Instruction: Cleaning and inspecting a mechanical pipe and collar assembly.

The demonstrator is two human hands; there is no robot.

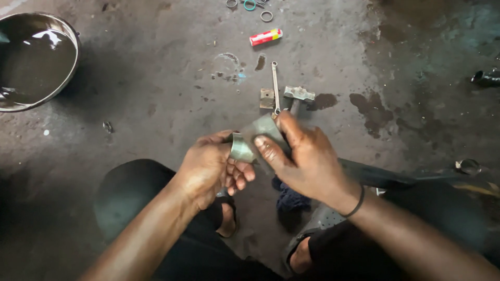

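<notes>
a: left hand (pixel 211 167) is closed around a curved metal shell (pixel 241 148), a half-ring piece, fingers curled under it, thumb over the top edge. the piece sits in my grip above the floor, between my knees

b: and the right?

a: right hand (pixel 304 161) is pinched on a greyish sheet (pixel 266 128), abrasive paper or thin cloth, i can't tell which. thumb presses it flat onto the shell's outer curve

b: how would you do it well, as you judge it?

a: follow the curve with the thumb, even pressure, and keep my fingertips back from the shell's thin edges since they look sharp. left grip stays firm so the piece doesn't roll

b: what lies around you?

a: just beyond my hands on the concrete floor (pixel 156 78): a slim spanner (pixel 275 86), a small hammer (pixel 298 95), and a little square plate (pixel 267 98) touching the spanner's side. farther off, a red and yellow tube (pixel 265 37) and some rings (pixel 259 7)

b: room to move?

a: open floor to the left, until the metal basin of dark liquid (pixel 35 60) at the far corner, well apart from me. right side is tighter, dark stains and a black part (pixel 485 78) near the edge. a dark rag (pixel 290 198) lies below my right wrist
</notes>
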